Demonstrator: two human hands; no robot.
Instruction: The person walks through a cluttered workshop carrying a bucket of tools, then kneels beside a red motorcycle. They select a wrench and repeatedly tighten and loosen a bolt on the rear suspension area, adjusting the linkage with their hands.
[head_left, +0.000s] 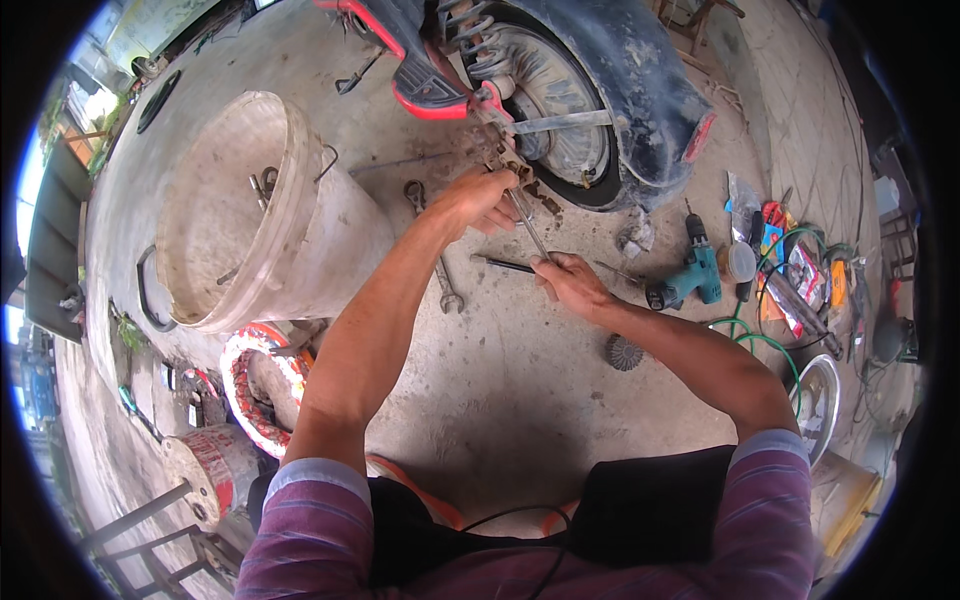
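Observation:
My left hand [482, 200] is closed around the upper end of a slim metal rod-shaped tool [528, 222], close to the rear wheel [560, 110] of a scooter. With bent fingers, my right hand [572, 284] grips the tool's lower end. What kind of tool it is cannot be made out. Just above my left hand is a rusty, dirty bracket [500, 145] beside the wheel. A black bar-like tool [503, 264] lies on the concrete near my right hand. Left of my hands lies a steel wrench [446, 280], partly covered by my left forearm.
A large dirty white bucket [340, 230] lies tipped at left, with metal pieces inside. To the right are a teal cordless drill [692, 275], a round wire brush [624, 352], a green cable [765, 338] and colourful packets [800, 270]. A red-and-white wrapped ring [240, 375] sits lower left.

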